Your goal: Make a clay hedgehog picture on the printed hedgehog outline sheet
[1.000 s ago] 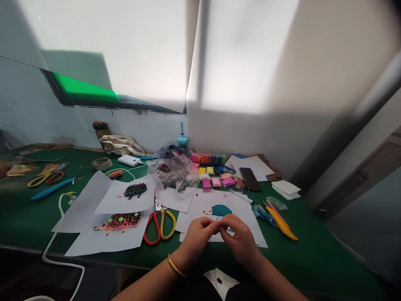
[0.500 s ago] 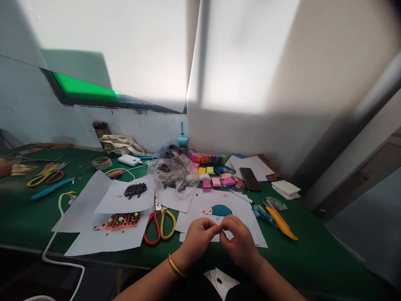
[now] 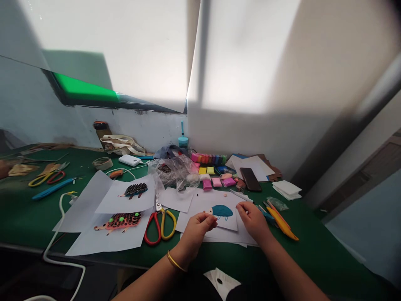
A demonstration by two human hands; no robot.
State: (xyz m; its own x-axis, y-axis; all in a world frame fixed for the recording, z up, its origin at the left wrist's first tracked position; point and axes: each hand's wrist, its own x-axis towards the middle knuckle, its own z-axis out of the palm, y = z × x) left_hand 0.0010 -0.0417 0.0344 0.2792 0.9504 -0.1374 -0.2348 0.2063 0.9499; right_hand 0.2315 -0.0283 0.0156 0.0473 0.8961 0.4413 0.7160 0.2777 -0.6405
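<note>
My left hand (image 3: pixel 199 228) is closed over the lower left of the white paper (image 3: pixel 203 202), its fingertips pinched; whatever they hold is too small to make out. To the right, above the paper's right part, my right hand (image 3: pixel 253 219) is closed too, thumb against forefinger, contents hidden. Between them on the paper lies a blue hedgehog figure (image 3: pixel 221 210) with a pale face and drawn legs. A small dark bit (image 3: pixel 197 195) and a small pinkish bit (image 3: pixel 225 195) rest higher on the sheet.
Red-and-yellow-handled scissors (image 3: pixel 160 225) lie left of my left hand. Two finished-looking hedgehog sheets (image 3: pixel 109 242) are further left. Clay packets (image 3: pixel 207 184), a phone (image 3: pixel 250 179) and a yellow tool (image 3: pixel 283 223) lie behind and right. Another person's hand (image 3: pixel 3 168) shows at far left.
My hands have moved apart: the right one went right and up, the left one slightly left. More of the blue figure and its legs is now uncovered.
</note>
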